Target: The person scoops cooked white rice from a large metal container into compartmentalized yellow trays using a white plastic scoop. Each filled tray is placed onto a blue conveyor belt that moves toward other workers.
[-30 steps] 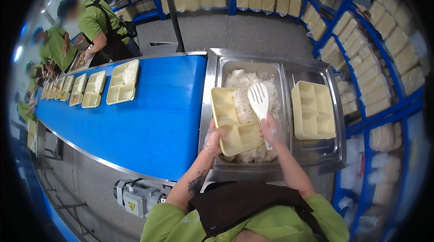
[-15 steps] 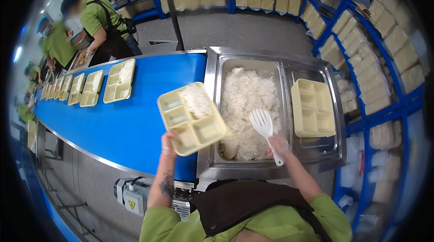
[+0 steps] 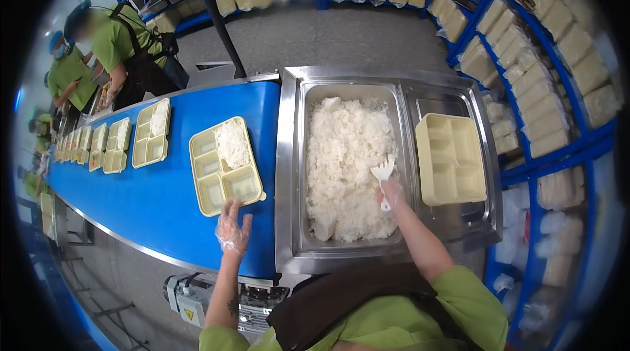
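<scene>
The handle of the white rice paddle (image 3: 382, 174) is hidden inside the right hand (image 3: 392, 192). The far trays (image 3: 71, 147) along the blue belt (image 3: 131, 200) are too small to tell their fill, and the co-workers' (image 3: 111, 42) faces are blurred.
</scene>
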